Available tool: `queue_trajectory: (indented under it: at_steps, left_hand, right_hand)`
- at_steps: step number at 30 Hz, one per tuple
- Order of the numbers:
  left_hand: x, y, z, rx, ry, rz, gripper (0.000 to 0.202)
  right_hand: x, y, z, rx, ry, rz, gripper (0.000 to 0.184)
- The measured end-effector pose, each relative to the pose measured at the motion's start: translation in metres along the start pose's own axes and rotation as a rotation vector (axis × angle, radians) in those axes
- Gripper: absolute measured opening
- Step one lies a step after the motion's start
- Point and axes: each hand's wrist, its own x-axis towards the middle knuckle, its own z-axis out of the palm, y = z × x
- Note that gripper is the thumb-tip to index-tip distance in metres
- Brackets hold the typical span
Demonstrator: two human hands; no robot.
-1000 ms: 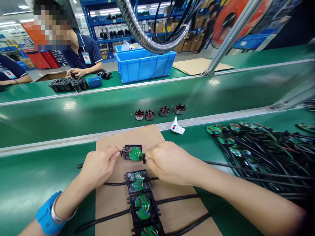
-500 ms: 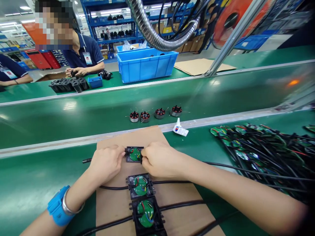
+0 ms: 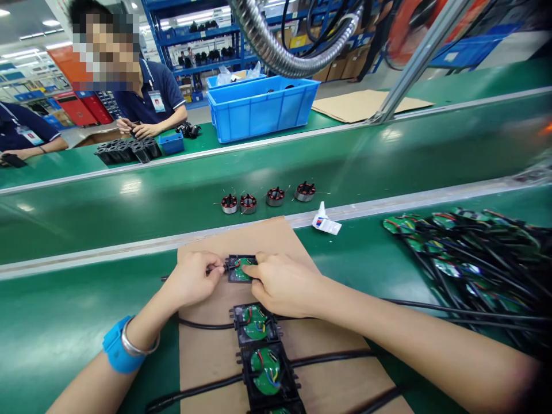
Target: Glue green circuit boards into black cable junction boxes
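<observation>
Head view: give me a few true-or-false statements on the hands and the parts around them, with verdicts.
1. The left hand and right hand both hold the top housing on the cardboard. True.
2. Four stators sit on the belt. True.
3. The crate stands beside the right hand. False: it stands across the belt, on the far side.
4. The left wrist is bare. False: it wears a blue band and a bangle.

matt brown cardboard sheet (image 3: 276,241), glossy green belt (image 3: 388,167), black plastic housing (image 3: 240,269), ribbed shiny metal hose (image 3: 276,52)
</observation>
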Motion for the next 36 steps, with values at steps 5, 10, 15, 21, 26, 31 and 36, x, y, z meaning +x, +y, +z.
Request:
queue_trajectory:
  at_steps: [5,10,15,21,26,31,36]
  left_hand:
    - [-0.005,0.006,0.001,0.019,-0.066,0.003,0.035]
    - [-0.007,0.006,0.013,0.132,-0.093,-0.044,0.038]
    - [-0.008,0.011,0.025,0.356,-0.030,-0.112,0.029]
    - [-0.002,0.017,0.024,0.496,-0.030,-0.071,0.022]
    - [-0.017,0.021,0.026,0.495,0.109,-0.062,0.026]
    - [-0.038,0.009,0.053,0.383,0.216,0.179,0.055]
    - [-0.039,0.009,0.065,0.351,0.250,0.100,0.050]
  right_hand:
    - [-0.006,-0.004,0.004,0.069,-0.009,-0.028,0.040]
    - [-0.008,-0.007,0.006,0.083,-0.004,-0.017,0.038]
    - [-0.006,-0.008,0.004,0.073,-0.016,-0.032,0.036]
    - [-0.004,-0.009,0.002,0.030,-0.030,-0.050,0.035]
    - [-0.008,-0.013,0.000,-0.026,-0.003,-0.060,0.032]
    - [-0.010,-0.015,0.000,0.000,0.011,-0.046,0.030]
    - [-0.006,-0.008,0.003,0.151,0.021,0.019,0.033]
